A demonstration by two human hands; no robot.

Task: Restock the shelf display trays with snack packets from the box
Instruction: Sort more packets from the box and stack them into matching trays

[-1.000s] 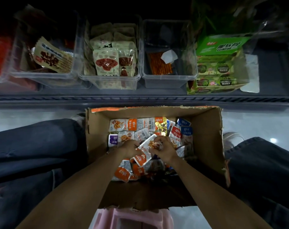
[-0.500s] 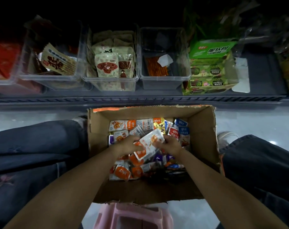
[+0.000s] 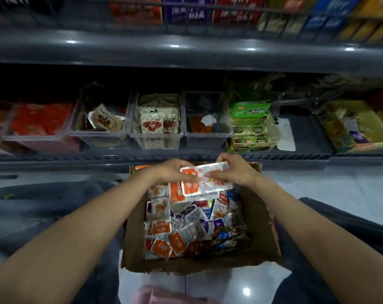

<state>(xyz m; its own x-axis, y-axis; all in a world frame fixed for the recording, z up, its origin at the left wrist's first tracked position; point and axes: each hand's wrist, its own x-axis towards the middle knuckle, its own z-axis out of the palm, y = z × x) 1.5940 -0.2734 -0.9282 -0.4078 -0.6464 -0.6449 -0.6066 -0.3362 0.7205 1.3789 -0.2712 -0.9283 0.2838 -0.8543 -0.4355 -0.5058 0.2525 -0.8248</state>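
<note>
Together left hand (image 3: 171, 172), right hand (image 3: 237, 173) — both curled — grip orange packet stack (image 3: 204, 183) above box (image 3: 259, 227).

The box (image 3: 260, 233) sits before the shelf (image 3: 306, 137) holding 4 trays (image 3: 207, 140).

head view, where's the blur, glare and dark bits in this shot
Head view: the top-shelf boxes are blurred; glare spots dot the grey shelf edge and the floor; the recess behind the clear trays is near black; wide-angle distortion bows the shelf lines.
</note>
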